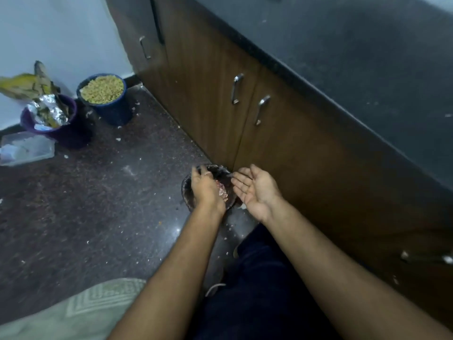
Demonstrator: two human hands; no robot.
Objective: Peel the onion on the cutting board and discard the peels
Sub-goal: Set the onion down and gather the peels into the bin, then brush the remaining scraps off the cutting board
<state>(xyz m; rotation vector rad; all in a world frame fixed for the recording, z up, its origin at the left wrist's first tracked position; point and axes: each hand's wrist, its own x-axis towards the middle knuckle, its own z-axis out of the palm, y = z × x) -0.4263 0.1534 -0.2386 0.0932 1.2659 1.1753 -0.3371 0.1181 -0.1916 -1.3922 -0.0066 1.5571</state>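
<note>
My left hand (205,190) reaches palm-down into the dark bin (221,171) over pink peels (222,191), fingers loosely spread. My right hand (257,191) hovers beside it, palm up, flat and empty.

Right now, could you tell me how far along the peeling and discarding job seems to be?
Nearly finished, it seems. Pinkish peels already lie in the dark bin on the floor. The left hand is over the bin, dropping or pressing them in; the right hand is open and empty. No onion or cutting board is visible, so peeling cannot be confirmed.
</note>
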